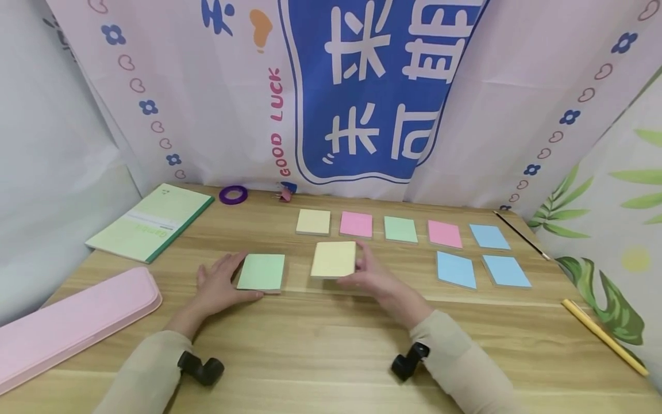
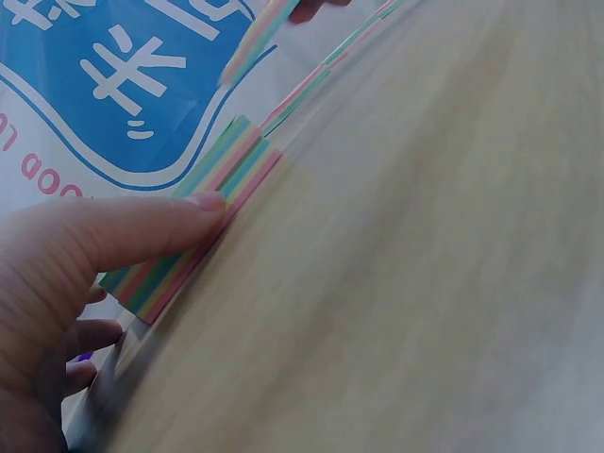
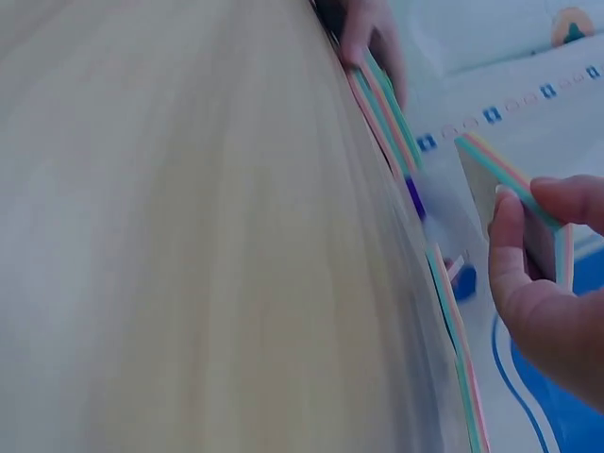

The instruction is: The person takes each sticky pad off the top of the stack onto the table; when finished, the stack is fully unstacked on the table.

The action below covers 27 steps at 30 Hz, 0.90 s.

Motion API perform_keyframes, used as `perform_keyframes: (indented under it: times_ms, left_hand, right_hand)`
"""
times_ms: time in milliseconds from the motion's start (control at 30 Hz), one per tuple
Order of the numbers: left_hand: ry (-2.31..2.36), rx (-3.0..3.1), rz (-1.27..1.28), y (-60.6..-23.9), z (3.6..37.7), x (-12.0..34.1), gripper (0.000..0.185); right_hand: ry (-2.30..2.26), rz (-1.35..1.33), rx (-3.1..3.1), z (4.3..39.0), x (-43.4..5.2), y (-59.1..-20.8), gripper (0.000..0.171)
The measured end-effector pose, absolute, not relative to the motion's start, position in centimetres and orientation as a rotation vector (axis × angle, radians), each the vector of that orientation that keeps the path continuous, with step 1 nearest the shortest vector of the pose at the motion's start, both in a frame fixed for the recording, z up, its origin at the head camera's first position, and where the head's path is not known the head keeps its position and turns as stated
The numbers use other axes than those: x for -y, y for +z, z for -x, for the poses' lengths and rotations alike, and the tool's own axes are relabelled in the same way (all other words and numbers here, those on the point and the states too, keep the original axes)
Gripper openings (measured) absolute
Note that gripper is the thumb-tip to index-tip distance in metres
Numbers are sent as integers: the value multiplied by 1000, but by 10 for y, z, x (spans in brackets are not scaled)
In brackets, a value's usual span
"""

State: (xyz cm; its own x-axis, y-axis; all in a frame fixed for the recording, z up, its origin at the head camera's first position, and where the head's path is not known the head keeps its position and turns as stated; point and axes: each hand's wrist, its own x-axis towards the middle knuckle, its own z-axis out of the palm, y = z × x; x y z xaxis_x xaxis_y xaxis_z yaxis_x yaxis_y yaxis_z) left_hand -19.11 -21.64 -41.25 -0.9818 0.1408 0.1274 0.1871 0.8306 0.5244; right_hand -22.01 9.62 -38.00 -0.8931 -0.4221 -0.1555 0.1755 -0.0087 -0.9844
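Observation:
My left hand [image 1: 222, 286] grips a thick stack of sticky notes [image 1: 261, 272] with a green top, thumb on the near side and fingers at the left. Its striped layers of green, pink, yellow and blue show in the left wrist view, standing on the table. To the right, my right hand [image 1: 373, 276] pinches a thinner yellow-topped sticky note pad [image 1: 334, 259] by its right edge. In the right wrist view this pad [image 3: 505, 175] is lifted off the table and tilted, its underside showing between thumb and fingers.
Behind lies a row of yellow, pink [image 1: 355, 224], green [image 1: 400, 229] and blue pads, with two more blue pads [image 1: 507, 271] nearer. A notebook [image 1: 150, 221], pink case [image 1: 77, 322], purple tape roll [image 1: 233, 195] and binder clips [image 1: 286, 191] sit left and back; a yellow pen [image 1: 605, 337] is right.

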Motion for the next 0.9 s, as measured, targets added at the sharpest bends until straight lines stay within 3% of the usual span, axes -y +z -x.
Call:
perform_keyframes:
  times_ms: [400, 767, 900]
  left_hand:
    - [-831, 2934, 261, -410, 191, 217, 100]
    - [-812, 2943, 263, -410, 191, 217, 100]
    - [-824, 2938, 265, -410, 191, 218, 101]
  right_hand:
    - [-2020, 220, -1762, 227, -199, -383, 90]
    - [-1658, 169, -2123, 223, -230, -374, 88]
    - [-1526, 262, -2240, 222, -236, -365, 80]
